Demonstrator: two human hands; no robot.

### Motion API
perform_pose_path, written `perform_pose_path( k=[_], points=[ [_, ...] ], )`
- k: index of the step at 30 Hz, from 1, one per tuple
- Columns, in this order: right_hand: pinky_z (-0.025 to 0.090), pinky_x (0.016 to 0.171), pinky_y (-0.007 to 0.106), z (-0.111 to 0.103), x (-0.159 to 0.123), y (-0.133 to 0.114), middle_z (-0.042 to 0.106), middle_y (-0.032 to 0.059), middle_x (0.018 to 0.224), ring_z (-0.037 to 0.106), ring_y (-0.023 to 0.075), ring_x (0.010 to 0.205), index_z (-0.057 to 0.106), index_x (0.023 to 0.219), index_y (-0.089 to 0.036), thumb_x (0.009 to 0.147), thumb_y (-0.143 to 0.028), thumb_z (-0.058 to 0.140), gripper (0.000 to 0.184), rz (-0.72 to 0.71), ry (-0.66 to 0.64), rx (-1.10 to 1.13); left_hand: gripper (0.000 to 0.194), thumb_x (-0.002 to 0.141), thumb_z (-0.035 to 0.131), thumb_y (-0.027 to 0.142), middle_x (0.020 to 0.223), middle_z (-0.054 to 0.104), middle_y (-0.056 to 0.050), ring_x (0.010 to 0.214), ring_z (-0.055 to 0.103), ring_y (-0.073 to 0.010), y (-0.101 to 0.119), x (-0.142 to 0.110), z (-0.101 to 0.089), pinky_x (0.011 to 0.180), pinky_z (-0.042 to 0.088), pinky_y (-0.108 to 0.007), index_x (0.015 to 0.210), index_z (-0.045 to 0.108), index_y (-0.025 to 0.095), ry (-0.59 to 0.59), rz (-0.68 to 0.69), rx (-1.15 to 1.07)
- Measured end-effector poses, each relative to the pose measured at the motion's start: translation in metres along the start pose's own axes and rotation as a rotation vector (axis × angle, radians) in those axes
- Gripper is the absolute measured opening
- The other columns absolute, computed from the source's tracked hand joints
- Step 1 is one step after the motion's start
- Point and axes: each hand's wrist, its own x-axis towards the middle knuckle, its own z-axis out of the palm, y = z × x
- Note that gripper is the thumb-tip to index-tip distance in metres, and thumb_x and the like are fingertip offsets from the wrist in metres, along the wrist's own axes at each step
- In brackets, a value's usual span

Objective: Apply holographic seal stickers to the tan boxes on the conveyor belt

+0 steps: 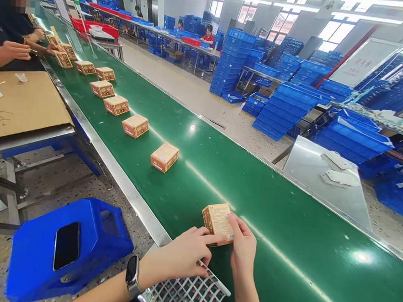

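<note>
A small orange-and-tan carton (217,221) sits on the green conveyor belt (284,249) near its front edge. My right hand (242,246) grips the carton's right side with thumb and fingers. My left hand (183,255), a smartwatch on its wrist, rests a fingertip on the carton's near edge. Under my left hand lies a shiny sheet of small stickers (184,297). Several more cartons follow in a line up the belt, the nearest carton (164,156) about an arm's length away.
A co-worker's hands (20,48) handle cartons at the belt's far left, beside a cardboard-topped table (21,104). A blue plastic stool (67,247) with a phone on it stands at my left. Stacked blue crates (287,106) lie across the aisle.
</note>
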Motion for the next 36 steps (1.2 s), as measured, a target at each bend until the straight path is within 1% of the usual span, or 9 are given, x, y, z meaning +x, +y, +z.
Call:
perform_pose_path(
  k=[4, 11, 15, 18, 20, 22, 27, 34, 36],
  points=[
    [0.053, 0.064, 0.031, -0.006, -0.006, -0.005, 0.073, 0.0085, 0.093, 0.067, 0.023, 0.079, 0.068, 0.095, -0.016, 0.072, -0.056, 0.075, 0.047, -0.109, 0.03, -0.166, 0.019, 0.069, 0.087, 0.027, 0.149, 0.052, 0.002, 0.121, 0.053, -0.029, 0.001, 0.003, 0.006, 0.095, 0.045, -0.041, 0.064, 0.07, 0.019, -0.01, 0.014, 0.007],
    [0.05, 0.067, 0.034, -0.025, 0.008, -0.021, 0.072, 0.0043, 0.081, 0.066, 0.0222, 0.07, 0.058, 0.112, -0.018, 0.077, -0.054, 0.07, 0.053, -0.255, 0.069, -0.397, 0.021, 0.074, 0.083, 0.031, 0.146, 0.055, 0.0, 0.106, 0.063, -0.025, 0.008, 0.01, 0.013, 0.084, 0.046, -0.036, 0.064, 0.069, 0.02, -0.034, 0.074, 0.04],
    [0.047, 0.068, 0.033, -0.043, -0.002, -0.038, 0.074, 0.0083, 0.095, 0.066, 0.0265, 0.089, 0.065, 0.104, -0.02, 0.081, -0.054, 0.065, 0.041, -0.331, 0.074, -0.494, 0.013, 0.08, 0.078, 0.033, 0.115, 0.074, -0.002, 0.081, 0.069, -0.0176, 0.017, 0.002, 0.001, 0.072, 0.045, -0.027, 0.077, 0.073, 0.022, 0.017, -0.037, -0.023],
    [0.05, 0.076, 0.035, -0.056, -0.029, -0.052, 0.072, 0.0078, 0.107, 0.065, 0.0265, 0.1, 0.069, 0.101, -0.024, 0.088, -0.049, 0.059, 0.03, -0.48, -0.132, -0.601, 0.012, 0.084, 0.074, 0.036, 0.083, 0.077, 0.001, 0.076, 0.07, -0.0166, 0.023, -0.006, -0.016, 0.065, 0.042, -0.023, 0.085, 0.075, 0.023, 0.067, -0.19, -0.044],
    [0.051, 0.085, 0.037, -0.061, -0.047, -0.058, 0.072, 0.0068, 0.109, 0.066, 0.0256, 0.102, 0.07, 0.102, -0.026, 0.092, -0.039, 0.059, 0.02, -0.646, -0.349, -0.668, 0.012, 0.084, 0.074, 0.036, 0.073, 0.076, 0.002, 0.07, 0.068, -0.0157, 0.026, -0.01, -0.028, 0.062, 0.039, -0.022, 0.084, 0.076, 0.024, 0.084, -0.285, -0.024],
    [0.051, 0.089, 0.039, -0.061, -0.06, -0.058, 0.072, 0.0056, 0.111, 0.065, 0.0255, 0.104, 0.07, 0.103, -0.028, 0.091, -0.031, 0.062, 0.015, -0.831, -0.467, -0.723, 0.011, 0.084, 0.074, 0.035, 0.071, 0.075, 0.003, 0.067, 0.067, -0.0148, 0.028, -0.011, -0.036, 0.06, 0.038, -0.022, 0.084, 0.076, 0.025, 0.082, -0.325, -0.006],
    [0.05, 0.089, 0.043, -0.051, -0.068, -0.049, 0.071, 0.0049, 0.114, 0.064, 0.0256, 0.106, 0.066, 0.105, -0.028, 0.092, -0.019, 0.062, 0.017, -1.148, -0.406, -0.872, 0.012, 0.085, 0.073, 0.037, 0.073, 0.076, 0.003, 0.067, 0.067, -0.0153, 0.03, -0.009, -0.043, 0.061, 0.037, -0.023, 0.085, 0.077, 0.026, 0.085, -0.313, 0.028],
    [0.049, 0.094, 0.045, -0.041, -0.067, -0.041, 0.067, 0.0094, 0.122, 0.062, 0.027, 0.112, 0.06, 0.115, -0.024, 0.094, -0.02, 0.059, 0.022, -1.158, -0.389, -0.885, 0.012, 0.085, 0.073, 0.036, 0.071, 0.076, 0.002, 0.065, 0.066, -0.0158, 0.034, -0.009, -0.049, 0.058, 0.035, -0.023, 0.086, 0.077, 0.025, 0.051, -0.359, 0.03],
    [0.049, 0.093, 0.046, -0.04, -0.066, -0.039, 0.067, 0.0095, 0.123, 0.061, 0.0277, 0.113, 0.062, 0.111, -0.024, 0.093, -0.019, 0.059, 0.018, -1.169, -0.406, -0.883, 0.012, 0.085, 0.072, 0.036, 0.069, 0.075, 0.002, 0.064, 0.065, -0.0154, 0.034, -0.01, -0.05, 0.056, 0.033, -0.024, 0.085, 0.078, 0.025, 0.049, -0.366, 0.02]
  ],
)
